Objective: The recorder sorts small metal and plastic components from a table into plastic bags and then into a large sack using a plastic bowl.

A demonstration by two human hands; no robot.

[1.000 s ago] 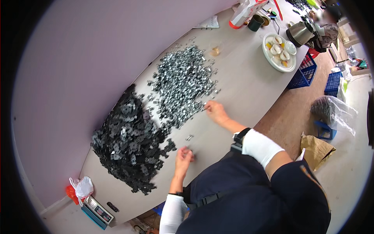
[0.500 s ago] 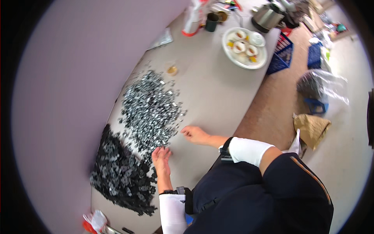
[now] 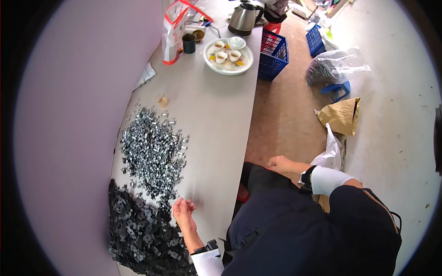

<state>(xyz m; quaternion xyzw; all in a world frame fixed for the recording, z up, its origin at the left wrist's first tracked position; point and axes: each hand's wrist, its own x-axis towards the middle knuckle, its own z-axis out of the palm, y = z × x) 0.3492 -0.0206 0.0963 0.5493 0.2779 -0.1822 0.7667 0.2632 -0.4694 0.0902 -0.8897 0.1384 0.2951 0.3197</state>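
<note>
On table (image 3: 216, 119): left hand (image 3: 183, 212) at silver clip pile (image 3: 154, 154), pile long axis running toward far end.

Far end of bench: round tray (image 3: 229, 68) with small cups, dark mug (image 3: 189, 43), steel kettle (image 3: 242, 18), red-white bag (image 3: 173, 30). Floor off the right edge: blue crates (image 3: 273, 55), brown paper sack (image 3: 341, 116).

Shiny silver metal clips (image 3: 154, 154) heaped beside a black pile of parts (image 3: 138, 230) on the pale grey table (image 3: 216, 119). White plate (image 3: 229, 57) with white cups, blue crates (image 3: 273, 55), brown paper bag (image 3: 341, 116).
</note>
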